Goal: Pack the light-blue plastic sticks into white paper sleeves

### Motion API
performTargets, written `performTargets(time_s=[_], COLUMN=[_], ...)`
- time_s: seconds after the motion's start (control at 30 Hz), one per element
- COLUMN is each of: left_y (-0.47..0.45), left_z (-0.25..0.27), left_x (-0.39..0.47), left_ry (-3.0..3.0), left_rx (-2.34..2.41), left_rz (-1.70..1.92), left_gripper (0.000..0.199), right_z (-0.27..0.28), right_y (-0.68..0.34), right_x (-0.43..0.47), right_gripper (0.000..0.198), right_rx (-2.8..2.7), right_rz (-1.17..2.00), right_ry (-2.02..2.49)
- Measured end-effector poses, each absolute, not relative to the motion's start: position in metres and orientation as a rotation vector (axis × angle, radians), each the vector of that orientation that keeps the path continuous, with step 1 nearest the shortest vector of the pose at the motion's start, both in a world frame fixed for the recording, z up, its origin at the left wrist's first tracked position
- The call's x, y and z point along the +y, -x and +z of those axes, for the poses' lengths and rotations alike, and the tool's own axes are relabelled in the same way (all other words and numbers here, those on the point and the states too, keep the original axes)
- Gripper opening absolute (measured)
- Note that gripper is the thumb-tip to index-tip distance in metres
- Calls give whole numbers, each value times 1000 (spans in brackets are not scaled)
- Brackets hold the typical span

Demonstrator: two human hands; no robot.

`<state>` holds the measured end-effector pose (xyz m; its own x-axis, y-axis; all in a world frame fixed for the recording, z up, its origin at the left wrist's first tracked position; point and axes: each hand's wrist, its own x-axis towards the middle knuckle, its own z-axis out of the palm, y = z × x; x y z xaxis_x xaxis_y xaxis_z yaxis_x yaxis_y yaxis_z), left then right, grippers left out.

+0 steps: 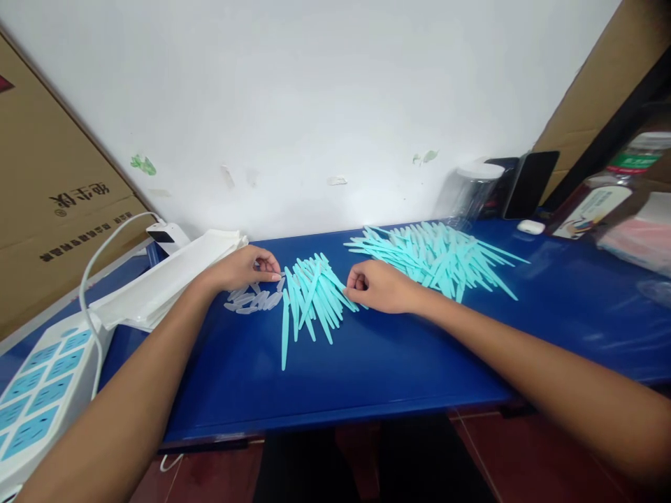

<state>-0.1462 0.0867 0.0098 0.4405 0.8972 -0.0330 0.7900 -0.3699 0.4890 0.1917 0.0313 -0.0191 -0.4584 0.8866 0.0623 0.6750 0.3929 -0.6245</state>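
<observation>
Clear, slender plastic caps (254, 302) lie scattered on the blue table at the left. My left hand (244, 267) is over them, thumb and forefinger pinched at a small clear cap (282, 283). Just to the right is a loose heap of slim, tapered turquoise plastic sticks (314, 297). At that heap's right edge, my right hand (380, 286) is closed, its fingertips pinching a turquoise stick partly hidden by the hand. A larger pile of turquoise sticks (440, 258) spreads out behind my right hand, some with pale ends.
White plastic bags (172, 276) lie left beside a power strip (47, 391) and cable. Cardboard boxes (57, 202) stand at the left. A clear jar (469, 192), phone (530, 185), white earbud case (531, 227) and bottle (597, 195) stand at the back right, before the wall.
</observation>
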Motion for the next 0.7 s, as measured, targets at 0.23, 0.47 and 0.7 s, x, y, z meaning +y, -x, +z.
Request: performTargets(time_s=[0.23, 0.47, 0.7], left_y=[132, 115, 106], left_z=[9, 7, 7], left_x=[82, 75, 69], left_ry=[-2165, -1922, -1909], left_rx=[1359, 1249, 1252], left_rz=[657, 785, 836], left_gripper=[38, 43, 43], right_z=[-16, -10, -7], right_y=[-207, -207, -207], right_x=[49, 51, 50], right_gripper=[5, 13, 15], right_rx=[-2058, -1986, -1988], right_rz=[764, 762, 774], right_ry=[1347, 1111, 1087])
